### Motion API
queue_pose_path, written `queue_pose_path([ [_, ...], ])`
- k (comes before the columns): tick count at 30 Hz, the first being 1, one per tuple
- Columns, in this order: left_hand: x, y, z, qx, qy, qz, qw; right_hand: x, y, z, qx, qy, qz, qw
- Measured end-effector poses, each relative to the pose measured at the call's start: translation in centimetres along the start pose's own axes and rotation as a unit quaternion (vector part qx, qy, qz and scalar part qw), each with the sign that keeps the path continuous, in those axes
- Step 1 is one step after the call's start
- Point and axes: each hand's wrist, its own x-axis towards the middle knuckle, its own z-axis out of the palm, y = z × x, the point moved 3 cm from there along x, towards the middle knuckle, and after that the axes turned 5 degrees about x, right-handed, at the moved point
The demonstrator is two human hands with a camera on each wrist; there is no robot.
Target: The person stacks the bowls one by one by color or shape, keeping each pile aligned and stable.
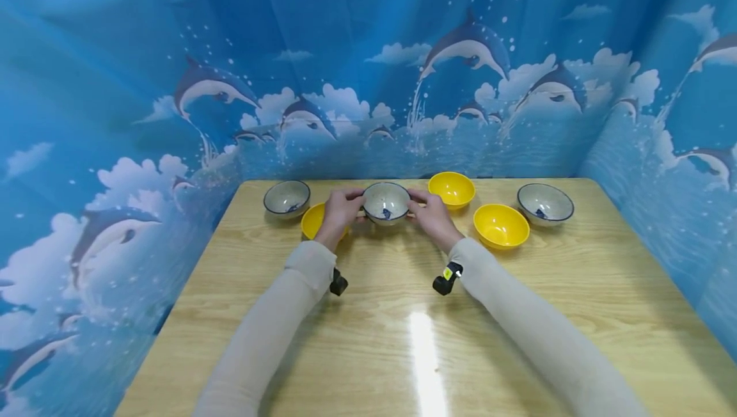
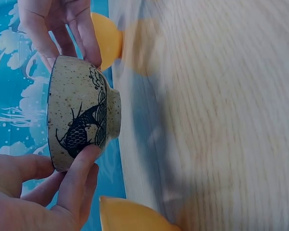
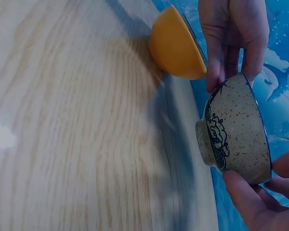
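Note:
Both hands hold one speckled ceramic bowl (image 1: 387, 201) by opposite sides, at the far middle of the table. It has a dark rim and a dark fish drawing (image 2: 82, 127) on its outer wall. The left hand (image 1: 340, 213) pinches the bowl's left side, thumb at the rim and fingers underneath. On the opposite side, the right hand (image 1: 433, 214) grips it the same way. Both wrist views show a gap between the bowl's foot (image 3: 204, 143) and the wooden tabletop, with a shadow below. A yellow bowl (image 1: 311, 219) is partly hidden behind the left hand.
Left of the hands stands another speckled bowl (image 1: 286, 199). To the right are a yellow bowl (image 1: 451, 190) near the back edge, a second yellow bowl (image 1: 501, 226) further forward, and a speckled bowl (image 1: 545, 203). A blue dolphin-print curtain (image 1: 357, 71) hangs behind the wooden table (image 1: 380, 340).

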Motion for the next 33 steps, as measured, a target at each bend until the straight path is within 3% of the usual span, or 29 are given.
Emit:
queue_pose_path([
  [13,-2.1,-0.4,0.0,-0.020,-0.032,-0.010,0.9992,-2.6,0.0,-1.0,-0.047,-0.004,-0.018,0.9987],
  [23,-3.7,-1.1,-0.8,-0.009,-0.057,-0.007,0.9983,-4.3,0.5,-0.9,-0.031,0.003,-0.046,0.9984],
  [33,-4.6,-1.8,-1.4,-0.001,-0.068,-0.019,0.9975,-6.0,1.5,-0.5,-0.018,-0.005,-0.034,0.9993],
])
